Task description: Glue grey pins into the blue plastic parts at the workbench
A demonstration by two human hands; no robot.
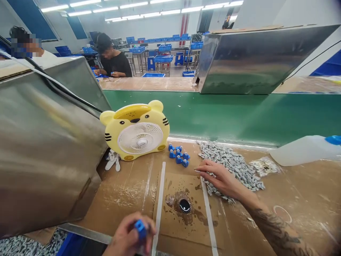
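Note:
My left hand (131,233), at the bottom of the view, is closed around a small blue plastic block (140,228); its square top shows between thumb and fingers. My right hand (218,177) hovers at the left side of a heap of small grey plastic pieces (229,156). Its fingertips are pinched together, and whatever is in them is too small to make out. Several blue blocks with pale tops (178,155) stand just beyond, left of the right hand. Between the hands, a small round cup of dark liquid (184,206) sits on stained cardboard (173,224).
A yellow animal-faced fan (135,129) stands behind the cardboard. Metal housings rise at left (48,142) and back right (239,60). A green conveyor belt (186,110) runs behind. A white bottle (306,151) lies at right beside a plastic bag (265,166). Two people sit opposite.

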